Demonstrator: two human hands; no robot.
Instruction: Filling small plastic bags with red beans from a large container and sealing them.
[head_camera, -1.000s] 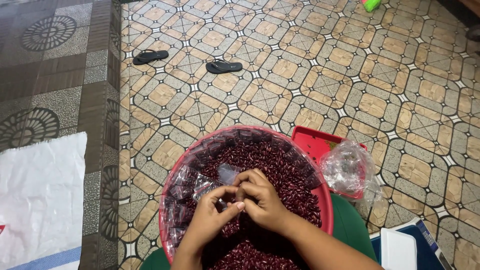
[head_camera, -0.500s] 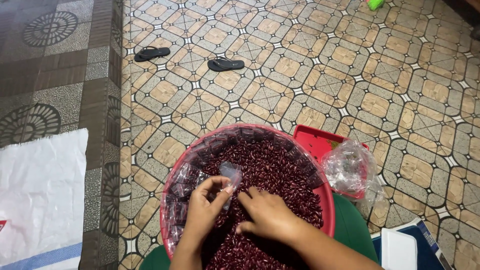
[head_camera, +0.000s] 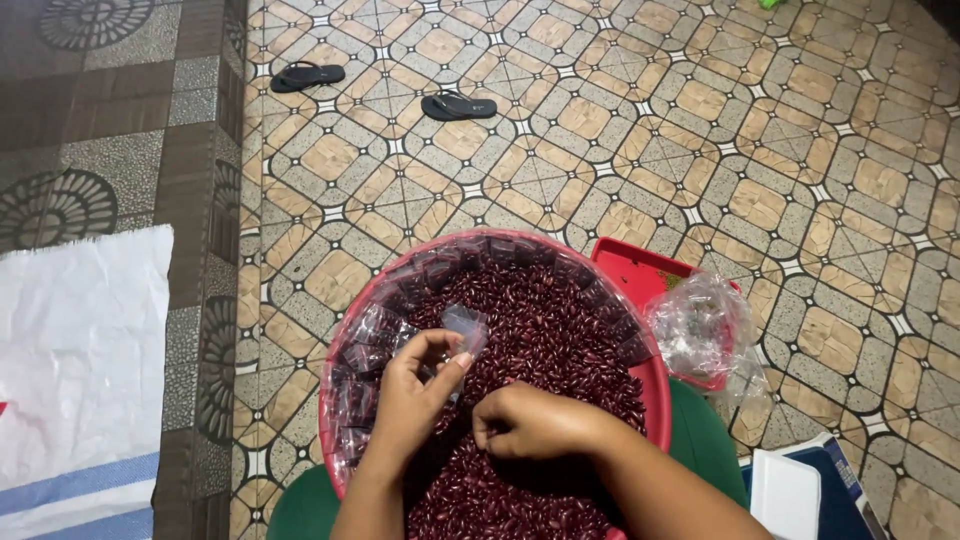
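A round red basin (head_camera: 655, 385) lined with clear plastic holds a heap of dark red kidney beans (head_camera: 545, 330). My left hand (head_camera: 410, 395) is over the left side of the beans and pinches a small clear plastic bag (head_camera: 466, 327) by its mouth, holding it upright. My right hand (head_camera: 530, 420) rests on the beans at the middle of the basin, fingers curled into a loose fist around some beans. Small filled bean packets (head_camera: 365, 355) line the basin's left inner wall.
A bundle of clear plastic bags (head_camera: 700, 325) lies on a red tray (head_camera: 630, 265) right of the basin. A green stool (head_camera: 705, 440) is under the basin. Two black sandals (head_camera: 458, 105) lie on the patterned tile floor. A white sack (head_camera: 75, 360) is at the left; a white-and-blue box (head_camera: 800, 490) is at lower right.
My hands have come apart: the left lifted the small bag up and left, the right dropped down onto the beans and closed.
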